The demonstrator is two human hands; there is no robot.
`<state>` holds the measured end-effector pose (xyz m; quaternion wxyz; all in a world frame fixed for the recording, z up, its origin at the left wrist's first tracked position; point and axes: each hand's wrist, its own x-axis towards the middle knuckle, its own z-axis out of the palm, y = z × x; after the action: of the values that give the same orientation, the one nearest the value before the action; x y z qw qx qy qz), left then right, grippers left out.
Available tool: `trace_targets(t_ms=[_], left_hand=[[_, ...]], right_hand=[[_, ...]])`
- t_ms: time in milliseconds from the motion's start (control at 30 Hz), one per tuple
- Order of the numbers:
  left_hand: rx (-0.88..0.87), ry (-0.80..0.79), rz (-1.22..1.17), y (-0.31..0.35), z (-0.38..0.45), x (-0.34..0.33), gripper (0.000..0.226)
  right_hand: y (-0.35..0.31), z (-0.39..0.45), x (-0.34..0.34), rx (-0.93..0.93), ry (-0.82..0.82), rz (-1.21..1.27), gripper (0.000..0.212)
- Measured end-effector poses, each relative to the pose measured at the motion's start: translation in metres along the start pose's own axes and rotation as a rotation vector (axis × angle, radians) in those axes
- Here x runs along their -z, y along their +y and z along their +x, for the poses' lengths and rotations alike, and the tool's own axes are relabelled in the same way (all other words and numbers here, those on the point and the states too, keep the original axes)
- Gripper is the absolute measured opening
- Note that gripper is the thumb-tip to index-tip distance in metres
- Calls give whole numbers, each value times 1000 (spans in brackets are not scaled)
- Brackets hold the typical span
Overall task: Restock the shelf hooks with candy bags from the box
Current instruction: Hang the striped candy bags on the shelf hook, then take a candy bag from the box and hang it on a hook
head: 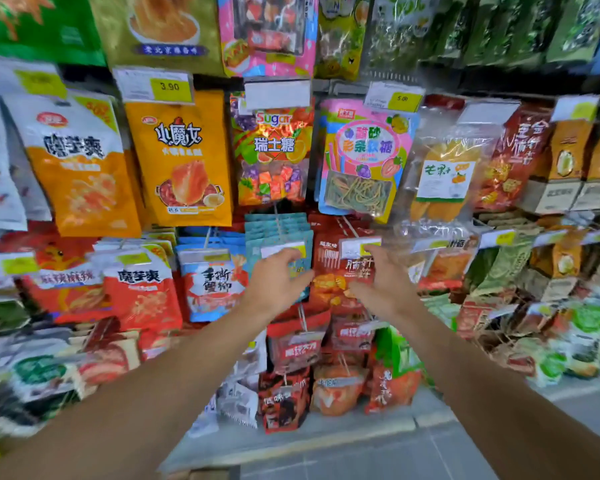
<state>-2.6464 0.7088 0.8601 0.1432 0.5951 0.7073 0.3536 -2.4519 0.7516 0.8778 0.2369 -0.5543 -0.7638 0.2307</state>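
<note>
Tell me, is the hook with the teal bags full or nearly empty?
Fairly full: several teal bags hang stacked one behind another on the hook, tops overlapping.

We see glossy plastic film on nearly every hanging bag: the orange konjac bag [184,157] shines smooth, and the Sugar candy bag [272,150] has a clear window over foil-bright wrapped sweets. The pink sour-strip candy bag [364,157] is glossy too, with a transparent panel. The dried mango bag [444,164] is clear, crinkled plastic bearing a matt white paper label. The teal bags [278,230] look more matt. Price tags [155,85] are paper behind clear plastic holders. Thin metal hooks [349,227] look smooth. The floor [413,459] is smooth grey tile.
</note>
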Motion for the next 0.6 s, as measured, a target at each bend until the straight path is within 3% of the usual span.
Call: trace_targets(t_ms=[167,333,600], left_hand=[[96,-98,63,-34,-103,7,62],[227,-191,131,-90,-200,18,46],[409,-252,125,-204,-304,62,58]], right_hand=[[1,-80,-55,22,-120,-38,73],[-6,-152,-127,21,-310,-86,74],[-52,-226,-255,70,-544,-186,70]])
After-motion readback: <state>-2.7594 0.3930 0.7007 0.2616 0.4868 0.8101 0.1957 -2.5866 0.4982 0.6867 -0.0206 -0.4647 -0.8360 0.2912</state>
